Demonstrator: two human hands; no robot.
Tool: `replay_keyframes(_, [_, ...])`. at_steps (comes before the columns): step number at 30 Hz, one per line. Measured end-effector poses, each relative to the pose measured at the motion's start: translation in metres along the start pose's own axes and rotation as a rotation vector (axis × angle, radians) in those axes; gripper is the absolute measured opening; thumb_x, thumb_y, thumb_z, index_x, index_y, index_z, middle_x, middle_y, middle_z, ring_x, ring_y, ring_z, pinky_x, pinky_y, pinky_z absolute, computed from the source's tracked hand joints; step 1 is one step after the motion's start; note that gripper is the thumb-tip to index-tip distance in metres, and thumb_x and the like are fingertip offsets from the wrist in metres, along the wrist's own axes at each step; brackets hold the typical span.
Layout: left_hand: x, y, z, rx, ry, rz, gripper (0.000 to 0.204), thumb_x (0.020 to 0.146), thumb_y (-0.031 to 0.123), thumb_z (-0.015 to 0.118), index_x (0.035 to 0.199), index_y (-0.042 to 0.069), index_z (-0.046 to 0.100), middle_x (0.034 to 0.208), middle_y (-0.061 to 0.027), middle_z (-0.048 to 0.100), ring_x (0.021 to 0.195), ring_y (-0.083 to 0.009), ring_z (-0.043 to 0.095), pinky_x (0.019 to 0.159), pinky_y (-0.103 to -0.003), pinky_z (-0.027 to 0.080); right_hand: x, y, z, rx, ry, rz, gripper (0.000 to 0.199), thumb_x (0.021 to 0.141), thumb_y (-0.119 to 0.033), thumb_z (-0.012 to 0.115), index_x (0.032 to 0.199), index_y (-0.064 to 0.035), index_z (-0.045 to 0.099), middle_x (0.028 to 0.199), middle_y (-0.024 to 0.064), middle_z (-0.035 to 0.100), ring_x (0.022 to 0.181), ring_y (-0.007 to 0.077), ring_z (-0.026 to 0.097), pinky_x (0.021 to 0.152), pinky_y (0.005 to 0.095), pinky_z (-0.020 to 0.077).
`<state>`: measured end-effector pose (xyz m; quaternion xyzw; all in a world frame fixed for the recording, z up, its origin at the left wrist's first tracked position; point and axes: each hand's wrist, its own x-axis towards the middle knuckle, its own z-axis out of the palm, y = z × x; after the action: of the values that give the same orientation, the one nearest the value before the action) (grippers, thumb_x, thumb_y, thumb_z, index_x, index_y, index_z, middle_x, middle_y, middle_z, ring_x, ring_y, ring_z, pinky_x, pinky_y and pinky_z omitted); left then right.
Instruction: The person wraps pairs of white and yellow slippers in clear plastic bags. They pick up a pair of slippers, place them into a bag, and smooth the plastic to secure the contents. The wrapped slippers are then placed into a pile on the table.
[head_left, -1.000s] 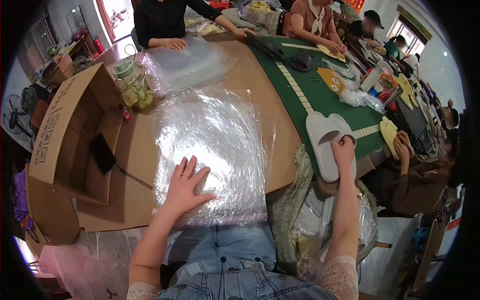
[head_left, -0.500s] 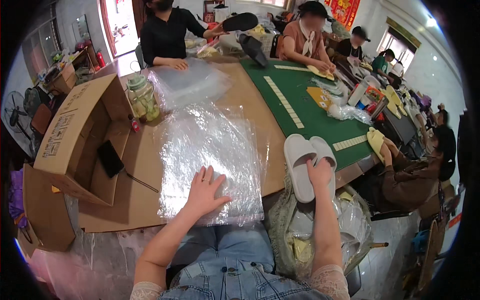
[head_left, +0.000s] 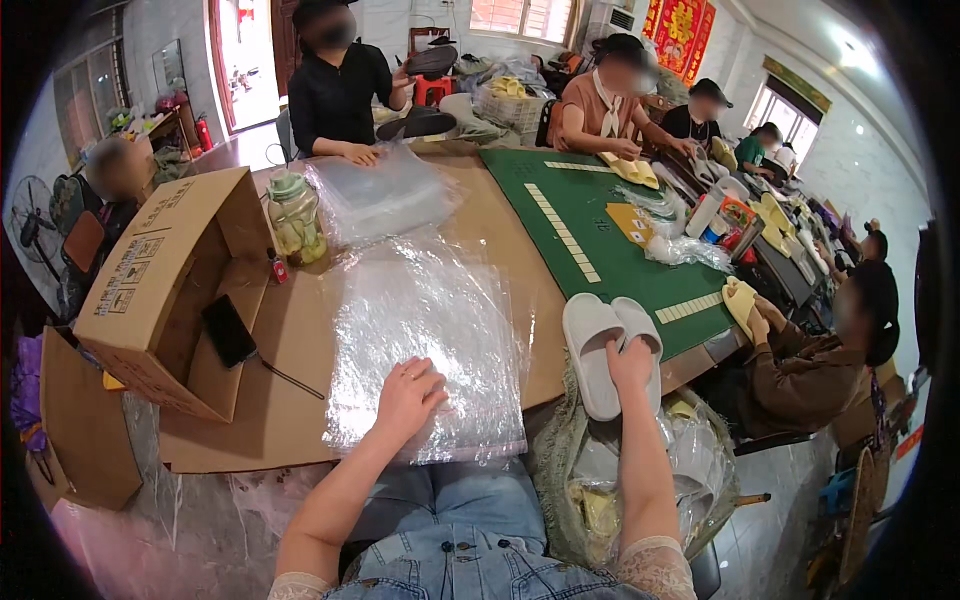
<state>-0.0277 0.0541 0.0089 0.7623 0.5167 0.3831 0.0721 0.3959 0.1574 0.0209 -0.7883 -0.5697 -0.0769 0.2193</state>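
A worker's right hand (head_left: 632, 362) grips a pair of pale grey slippers (head_left: 597, 385), drawn leftward and nearer across the last second from the green mat (head_left: 650, 280) to its near left corner, at the near edge of the cardboard-covered table (head_left: 260, 425). The thumb and fingers are clamped at the straps where the two slippers meet, though the fingertips are partly hidden inside the openings; whether the soles rest on the table or hang just above it cannot be told. At left, the left hand (head_left: 410, 395) lies on the near part of a stack of clear plastic (head_left: 425, 310), its fingers, spread wide a second ago, now bent and closer together; whether they pinch a layer cannot be made out. The shift brings the work in hand together: footwear just to the right of the plastic, one hand on each, and both at the table's near side. Below the slippers, an open woven sack (head_left: 550, 455) stands against the edge. On the far side, a co-worker in black (head_left: 345, 100) has lifted dark slippers (head_left: 418, 122) off the mat's far left corner.
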Motion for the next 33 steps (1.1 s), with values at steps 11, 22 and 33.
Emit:
replay_keyframes(11, [0.012,0.012,0.010,0.102,-0.020,0.005,0.039,0.083,0.030,0.074,0.114,0.006,0.066,0.130,-0.0212,0.058,0.125,-0.0410,0.051,0.106,-0.048,0.042,0.000,-0.002,-0.001,-0.011,-0.023,0.015,0.059,0.086,-0.048,0.066,0.104,0.0082,0.061,0.106,0.0283,0.066,0.103,0.0430,0.062,0.090,0.0502,0.0504])
replay_keyframes(22, [0.002,0.016,0.041,0.287,-0.182,-0.046,0.050,0.097,0.039,0.055,0.135,0.007,0.058,0.141,-0.0322,0.048,0.132,-0.0507,0.042,0.113,-0.051,0.034,0.000,-0.002,-0.001,0.062,-0.031,0.019,0.056,0.084,-0.046,0.067,0.103,0.0073,0.061,0.107,0.0278,0.064,0.107,0.0421,0.060,0.095,0.0507,0.0473])
replay_keyframes(33, [0.017,0.036,-0.035,-1.090,0.015,-0.401,0.050,0.108,0.038,0.038,0.137,0.001,0.054,0.147,-0.0123,0.051,0.139,-0.0290,0.043,0.116,-0.043,0.034,-0.070,-0.056,-0.066,0.523,0.205,-0.304,0.048,0.083,-0.022,0.075,0.118,0.0031,0.055,0.107,0.0199,0.060,0.100,0.0370,0.059,0.090,0.0456,0.0467])
